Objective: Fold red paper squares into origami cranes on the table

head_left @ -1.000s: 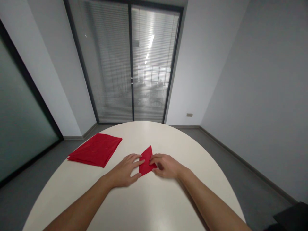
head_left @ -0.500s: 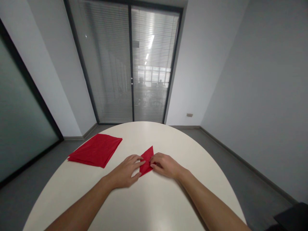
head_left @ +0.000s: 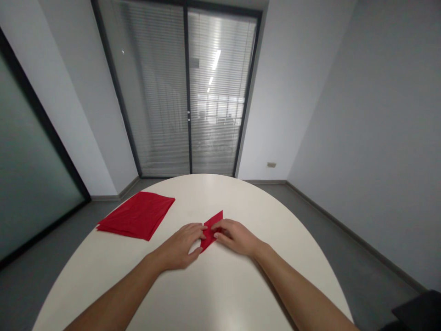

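Note:
A small folded red paper napkin (head_left: 211, 229) lies in the middle of a white oval table (head_left: 213, 285), its point aimed up and to the right. My left hand (head_left: 179, 247) rests on the table with its fingertips pressing the napkin's left edge. On the right side of the napkin lies my right hand (head_left: 234, 236), fingers curled and pinching the paper. Both hands cover much of the napkin.
A stack of flat red napkins (head_left: 137, 214) lies at the table's left edge. Behind the table are a glass door with blinds (head_left: 188, 92), grey walls and grey floor. A dark object (head_left: 418, 310) shows at the lower right corner.
My right hand has slid left over the napkin. The napkin's visible tip has turned from pointing up to pointing up-right and looks narrower. My left hand has hardly moved.

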`<action>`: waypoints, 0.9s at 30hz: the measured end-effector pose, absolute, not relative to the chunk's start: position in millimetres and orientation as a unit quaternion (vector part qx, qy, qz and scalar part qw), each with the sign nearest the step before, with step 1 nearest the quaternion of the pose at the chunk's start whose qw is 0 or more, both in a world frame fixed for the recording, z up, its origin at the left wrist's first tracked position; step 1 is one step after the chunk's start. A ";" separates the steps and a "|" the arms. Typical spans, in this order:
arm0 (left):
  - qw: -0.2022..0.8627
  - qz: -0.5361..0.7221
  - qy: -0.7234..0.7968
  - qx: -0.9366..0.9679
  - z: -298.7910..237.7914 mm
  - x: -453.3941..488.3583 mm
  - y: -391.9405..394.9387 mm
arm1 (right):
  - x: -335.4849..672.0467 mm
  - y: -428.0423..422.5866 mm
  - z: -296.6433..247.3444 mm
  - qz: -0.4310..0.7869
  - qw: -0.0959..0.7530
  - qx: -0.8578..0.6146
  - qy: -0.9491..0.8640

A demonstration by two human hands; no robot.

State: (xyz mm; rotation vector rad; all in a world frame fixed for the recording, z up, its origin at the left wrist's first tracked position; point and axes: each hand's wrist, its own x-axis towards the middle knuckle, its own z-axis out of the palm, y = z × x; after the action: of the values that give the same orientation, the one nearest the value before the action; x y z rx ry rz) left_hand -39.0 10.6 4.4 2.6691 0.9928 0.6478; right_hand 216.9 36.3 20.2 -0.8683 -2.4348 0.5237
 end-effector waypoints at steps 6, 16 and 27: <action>0.110 0.224 0.325 0.912 4.4 -37.5 11.4 | 220.2 40.7 11.9 0.180 0.269 -0.342 -0.882; 0.121 0.212 0.317 0.917 7.9 -34.4 10.6 | 217.5 44.4 8.6 0.183 0.267 -0.378 -0.868; 0.117 0.142 0.310 0.933 11.3 -29.7 6.3 | 213.6 48.4 0.6 0.120 0.276 -0.383 -0.873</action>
State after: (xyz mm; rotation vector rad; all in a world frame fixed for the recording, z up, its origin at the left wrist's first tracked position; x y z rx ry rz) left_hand -29.7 6.3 11.3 2.7305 0.9086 0.4166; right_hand 213.6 48.4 0.6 -1.0279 -2.3461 0.3229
